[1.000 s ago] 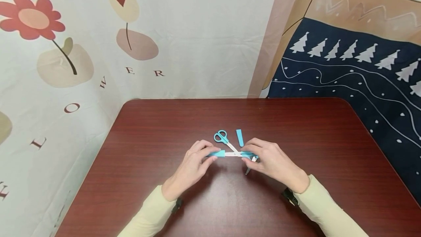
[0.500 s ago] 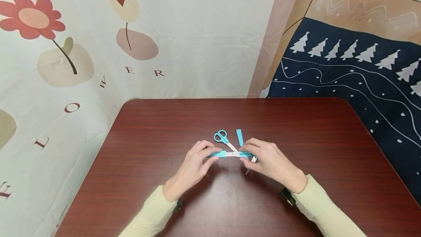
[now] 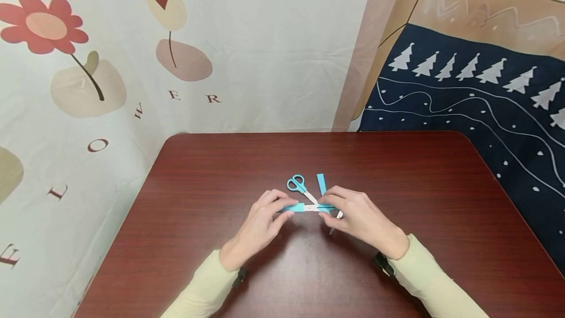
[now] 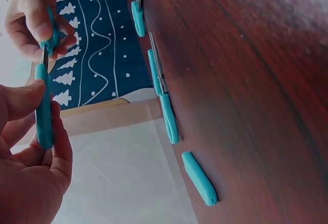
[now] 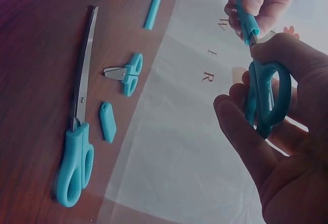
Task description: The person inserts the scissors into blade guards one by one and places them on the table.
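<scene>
My left hand (image 3: 260,220) pinches a turquoise blade cover (image 3: 295,207) between thumb and fingers. With my right hand (image 3: 366,217) I hold a pair of scissors (image 5: 264,78) by its turquoise handles. The blades point left into the cover's mouth, leaving a short length of metal bare near the pivot. Both things are held above the table, as the wrist views show. My right fingers hide part of the handles in the head view. The left hand (image 4: 31,172) covers much of the blade cover (image 4: 44,114) in the left wrist view.
Small scissors (image 3: 298,185) lie behind the hands on the dark red table (image 3: 212,171). Beside them is a short turquoise cover (image 5: 107,121). Larger scissors (image 5: 74,157) lie below my right hand. A longer cover (image 5: 155,4) lies farther left. A printed cloth (image 3: 273,53) hangs behind.
My right hand has moved slightly left with the scissors, and less bare blade shows between the handles and the cover. The left hand has stayed nearly still. The items on the table have not moved.
</scene>
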Tool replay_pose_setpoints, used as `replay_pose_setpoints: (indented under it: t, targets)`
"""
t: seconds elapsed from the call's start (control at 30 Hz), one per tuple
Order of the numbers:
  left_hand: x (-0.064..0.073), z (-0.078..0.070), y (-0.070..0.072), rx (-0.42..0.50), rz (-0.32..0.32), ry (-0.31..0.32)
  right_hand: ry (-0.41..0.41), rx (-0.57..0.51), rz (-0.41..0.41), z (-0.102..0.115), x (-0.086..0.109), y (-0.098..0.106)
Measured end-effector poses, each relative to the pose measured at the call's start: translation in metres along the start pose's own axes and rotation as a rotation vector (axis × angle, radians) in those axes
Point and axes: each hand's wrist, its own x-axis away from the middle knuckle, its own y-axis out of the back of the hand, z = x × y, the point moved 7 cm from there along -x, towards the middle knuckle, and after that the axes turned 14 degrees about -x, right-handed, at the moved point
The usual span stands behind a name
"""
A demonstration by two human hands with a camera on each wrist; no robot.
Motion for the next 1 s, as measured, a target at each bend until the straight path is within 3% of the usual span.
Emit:
replay_pose_setpoints:
  t: [1.0]
  targets:
    - [-0.0013,-0.0036,-0.0026,0.047,0.003,0.003,0.05,-0.016,-0.014,0.0029,-0.0024,-0.0038]
